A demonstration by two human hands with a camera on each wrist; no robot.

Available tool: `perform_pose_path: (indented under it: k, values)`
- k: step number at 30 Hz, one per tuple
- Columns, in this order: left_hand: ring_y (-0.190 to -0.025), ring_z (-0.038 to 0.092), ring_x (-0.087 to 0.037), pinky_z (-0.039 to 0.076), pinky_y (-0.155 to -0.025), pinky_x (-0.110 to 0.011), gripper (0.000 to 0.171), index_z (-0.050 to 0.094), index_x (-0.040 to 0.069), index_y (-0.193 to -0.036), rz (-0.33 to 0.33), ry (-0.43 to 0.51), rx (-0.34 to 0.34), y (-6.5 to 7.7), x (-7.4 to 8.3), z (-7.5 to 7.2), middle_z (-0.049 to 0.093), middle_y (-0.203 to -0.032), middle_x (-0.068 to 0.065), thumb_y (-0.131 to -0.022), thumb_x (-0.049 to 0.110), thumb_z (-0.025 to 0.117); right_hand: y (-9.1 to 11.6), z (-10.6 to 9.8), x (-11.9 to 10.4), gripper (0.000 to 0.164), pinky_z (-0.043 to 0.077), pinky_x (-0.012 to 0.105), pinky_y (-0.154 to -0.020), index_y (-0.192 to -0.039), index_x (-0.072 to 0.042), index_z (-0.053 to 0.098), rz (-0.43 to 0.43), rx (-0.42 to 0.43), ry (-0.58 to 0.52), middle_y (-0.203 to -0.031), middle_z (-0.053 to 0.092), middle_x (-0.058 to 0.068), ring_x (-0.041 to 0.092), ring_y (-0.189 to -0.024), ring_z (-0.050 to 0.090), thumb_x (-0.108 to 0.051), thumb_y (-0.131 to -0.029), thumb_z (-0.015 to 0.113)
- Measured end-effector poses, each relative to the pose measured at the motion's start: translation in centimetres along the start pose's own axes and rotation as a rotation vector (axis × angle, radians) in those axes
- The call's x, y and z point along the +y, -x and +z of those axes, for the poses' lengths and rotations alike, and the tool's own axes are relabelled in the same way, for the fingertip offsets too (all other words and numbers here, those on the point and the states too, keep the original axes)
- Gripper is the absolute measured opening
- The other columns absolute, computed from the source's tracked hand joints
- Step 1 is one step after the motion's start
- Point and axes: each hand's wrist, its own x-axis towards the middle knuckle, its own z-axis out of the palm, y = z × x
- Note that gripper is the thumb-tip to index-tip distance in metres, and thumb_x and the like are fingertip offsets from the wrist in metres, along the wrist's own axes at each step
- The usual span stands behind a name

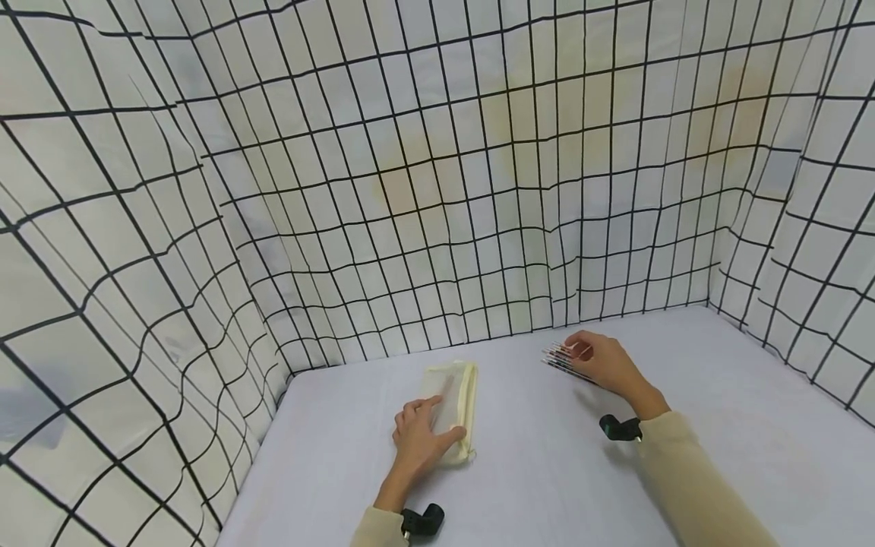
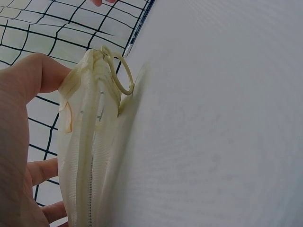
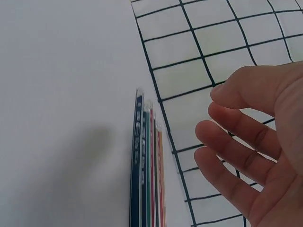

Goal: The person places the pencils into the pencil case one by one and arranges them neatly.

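Observation:
A pale yellow mesh zip pouch (image 1: 447,410) lies on the white table, its zipped edge to the right. My left hand (image 1: 418,437) rests on it with fingers spread, the thumb by the zip. In the left wrist view the pouch (image 2: 85,151) shows its zip and a ring-shaped pull, with the thumb touching one end. Several slim pens (image 3: 147,165) lie side by side in dark blue, green, red and orange, with clear ends. Over them hovers my right hand (image 1: 604,365), fingers loosely bent. The right wrist view shows that hand (image 3: 251,142) apart from the pens, with nothing between thumb and fingers.
A white cloth with a black grid (image 1: 478,190) rises behind the table and along both sides. The white tabletop (image 1: 526,456) extends between the two hands. A small black wrist camera (image 1: 618,428) sits at the right cuff, another (image 1: 424,520) at the left.

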Motion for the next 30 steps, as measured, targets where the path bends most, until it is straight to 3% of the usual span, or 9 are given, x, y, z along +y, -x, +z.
perform_pose_path:
  k: [6,18,30]
  values:
    - [-0.128,0.037,-0.040,0.029,-0.101,-0.063,0.077,0.059,0.014,-0.141,0.002,0.009,-0.002,-0.1,0.4,0.3,0.046,-0.140,-0.020,-0.072,0.043,0.078,0.2,-0.8,0.9,0.034,0.054,0.050,-0.087,-0.126,-0.001,0.064,0.008,-0.024,0.048,-0.108,0.072,0.016,0.030,-0.099,0.067,-0.007,-0.092,0.067]
    - [-0.131,0.034,-0.041,0.026,-0.104,-0.065,0.075,0.059,0.014,-0.140,-0.028,0.026,0.003,0.1,-0.1,-0.2,0.045,-0.140,-0.020,-0.073,0.040,0.079,0.0,0.0,1.5,0.033,0.053,0.042,-0.080,-0.123,-0.001,0.066,0.032,-0.096,0.057,-0.106,0.070,0.014,0.027,-0.096,0.065,-0.002,-0.090,0.066]
    - [-0.130,0.035,-0.041,0.027,-0.103,-0.064,0.075,0.059,0.013,-0.140,-0.010,0.032,-0.007,-0.1,-0.2,0.2,0.046,-0.140,-0.020,-0.073,0.041,0.079,0.3,0.0,2.2,0.040,0.051,0.035,-0.074,-0.125,-0.002,0.065,0.076,-0.154,0.083,-0.110,0.070,0.015,0.025,-0.094,0.061,-0.002,-0.085,0.067]
